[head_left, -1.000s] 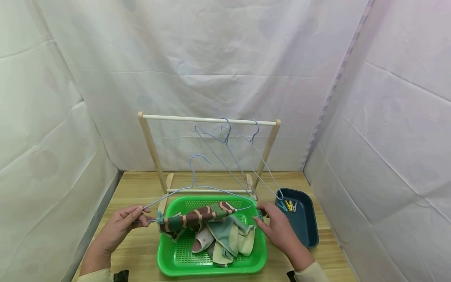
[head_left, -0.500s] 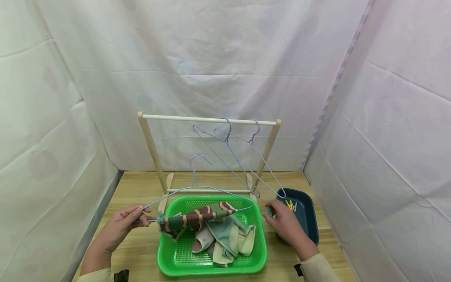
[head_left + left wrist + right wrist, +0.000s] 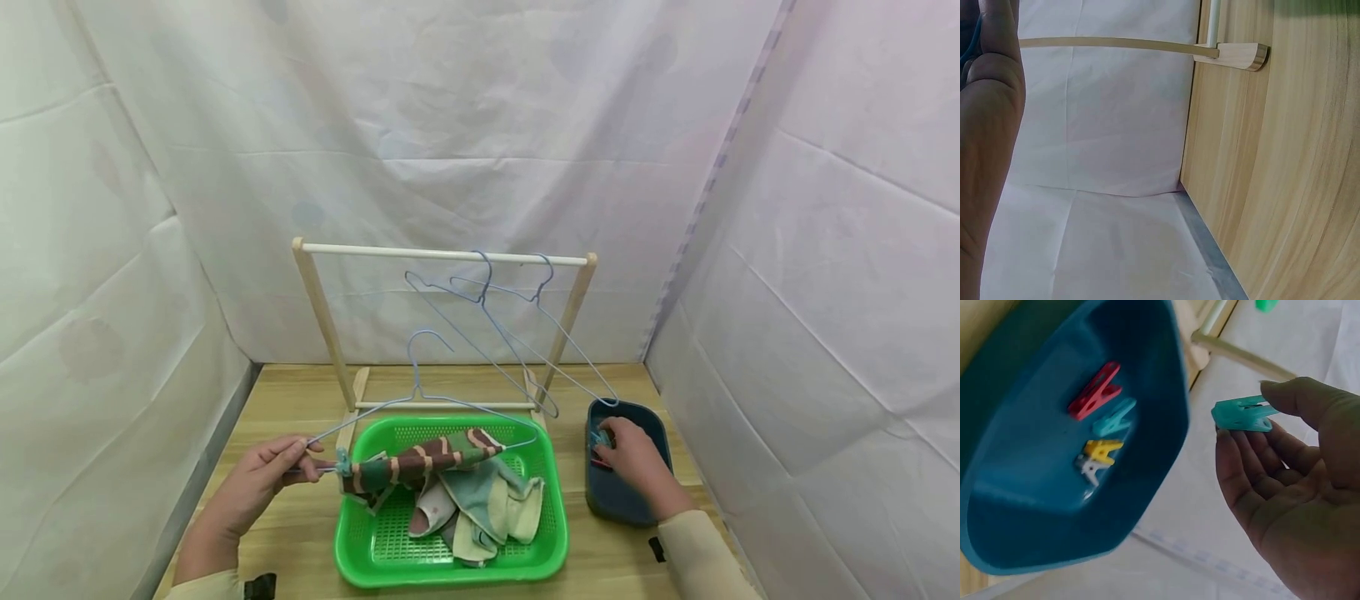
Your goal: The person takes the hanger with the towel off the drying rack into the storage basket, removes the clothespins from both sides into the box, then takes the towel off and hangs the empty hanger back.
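My left hand grips the left end of a blue wire hanger, held above the green basket. A brown, green and tan cloth lies along the hanger's lower bar, with a teal clothespin clipped at its left end. Over the dark blue bin, my right hand pinches another teal clothespin between thumb and fingers. Inside the bin, the right wrist view shows a red clothespin, a teal one, a yellow one and a grey one.
Behind the basket stands a wooden rack with a white top rail. Two more wire hangers hang toward its right end, one reaching near the bin. Crumpled cloths lie in the basket. White fabric walls surround the wooden table.
My right hand has moved right, from the basket's right edge to over the blue bin, still pinching the clothespin. The hanging hangers have swung slightly. My left hand stays nearly still.
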Motion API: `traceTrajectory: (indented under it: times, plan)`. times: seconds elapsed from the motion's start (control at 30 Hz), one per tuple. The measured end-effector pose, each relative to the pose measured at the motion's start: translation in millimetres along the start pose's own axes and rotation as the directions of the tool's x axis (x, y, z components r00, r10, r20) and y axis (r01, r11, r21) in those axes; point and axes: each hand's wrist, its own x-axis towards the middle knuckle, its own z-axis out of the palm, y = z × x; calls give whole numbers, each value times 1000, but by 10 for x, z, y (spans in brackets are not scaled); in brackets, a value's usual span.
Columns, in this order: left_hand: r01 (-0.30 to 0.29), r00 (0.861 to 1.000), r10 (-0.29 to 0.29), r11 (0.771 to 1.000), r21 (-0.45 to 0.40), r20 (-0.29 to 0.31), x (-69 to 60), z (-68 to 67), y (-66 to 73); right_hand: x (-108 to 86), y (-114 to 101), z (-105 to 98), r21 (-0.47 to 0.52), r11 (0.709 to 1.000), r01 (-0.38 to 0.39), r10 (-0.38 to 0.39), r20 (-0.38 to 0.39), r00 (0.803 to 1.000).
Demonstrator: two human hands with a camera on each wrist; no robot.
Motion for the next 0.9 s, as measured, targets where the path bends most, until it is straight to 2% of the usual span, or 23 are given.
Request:
traceTrajectory:
  times: [0.2,0.37,0.47,0.73,0.9]
  plan:
    - [11,1000,-11,1000,0,-18,-2,-11,-1,161,252,-46,-82,994,-76,81,59,995]
    - [-25,1000,26,1000,-15,18,7,-14,5,283,448,-70,-187,974,-129,146,85,986]
    - [-34,999,35,999,-20,22,11,-12,4,333,517,-83,-207,963,-174,198,102,975]
    - [-16,1000,16,1000,1,-4,18,-21,-13,500,543,-78,-246,927,-282,317,115,942]
    - [-2,1000,2,1000,4,-8,22,-19,-6,543,571,-38,-263,915,-306,335,72,940]
